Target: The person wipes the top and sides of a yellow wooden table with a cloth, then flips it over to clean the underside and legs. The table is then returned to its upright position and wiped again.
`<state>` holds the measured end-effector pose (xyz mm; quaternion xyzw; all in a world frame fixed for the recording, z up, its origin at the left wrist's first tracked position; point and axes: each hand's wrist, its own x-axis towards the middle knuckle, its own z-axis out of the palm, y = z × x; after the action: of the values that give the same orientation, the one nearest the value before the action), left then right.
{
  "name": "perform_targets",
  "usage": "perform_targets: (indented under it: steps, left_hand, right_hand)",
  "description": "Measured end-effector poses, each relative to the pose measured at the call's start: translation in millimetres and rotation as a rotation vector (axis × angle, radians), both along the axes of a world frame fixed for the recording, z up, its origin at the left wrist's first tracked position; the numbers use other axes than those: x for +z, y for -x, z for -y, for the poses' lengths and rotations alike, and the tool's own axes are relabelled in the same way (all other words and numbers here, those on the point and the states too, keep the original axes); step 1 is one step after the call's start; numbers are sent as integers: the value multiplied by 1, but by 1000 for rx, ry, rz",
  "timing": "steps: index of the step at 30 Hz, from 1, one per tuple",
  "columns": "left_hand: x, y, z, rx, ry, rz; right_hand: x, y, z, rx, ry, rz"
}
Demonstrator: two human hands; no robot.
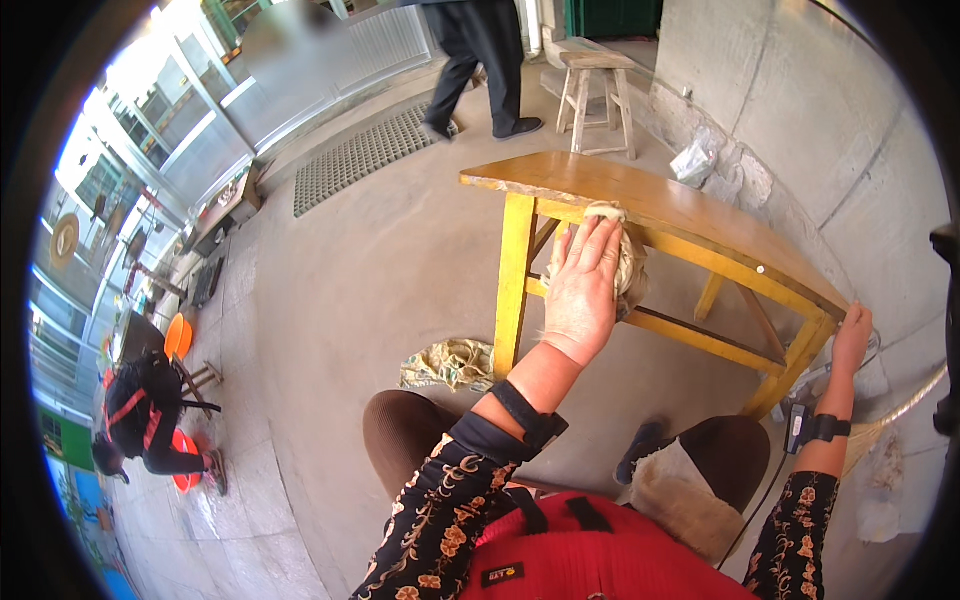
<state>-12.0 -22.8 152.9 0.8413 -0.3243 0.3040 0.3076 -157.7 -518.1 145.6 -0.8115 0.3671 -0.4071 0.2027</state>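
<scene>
A low wooden bench or table (622, 184) with a brown top and yellow legs stands tilted in view before me. My left hand (585, 300) presses a crumpled beige cloth (631, 266) against the yellow rail just under the near edge of the top; its fingers lie extended over the cloth. My right hand (853, 337) grips the right end of the tabletop, with the fingers at its corner. A patterned cloth (450, 364) lies crumpled on the floor beside the near left leg.
A wooden stool (596, 97) stands by the wall. A person in dark trousers (480, 60) is near a floor grate (360, 159). At the far left another person (146, 412) bends by a red basin (185, 465); an orange basin (178, 336) stands nearby.
</scene>
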Motion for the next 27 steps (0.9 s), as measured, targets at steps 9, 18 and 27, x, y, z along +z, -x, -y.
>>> perform_targets:
  steps: [9,18,27]
  left_hand:
    - [11,-31,-41,201,-105,-27]
    - [5,-28,-30,144,-206,-42]
    - [7,-8,7,36,-201,-26]
  right_hand:
    - [-10,2,17,-21,44,-26]
    - [-5,0,3,2,-106,61]
    - [3,-1,-18,-114,32,-51]
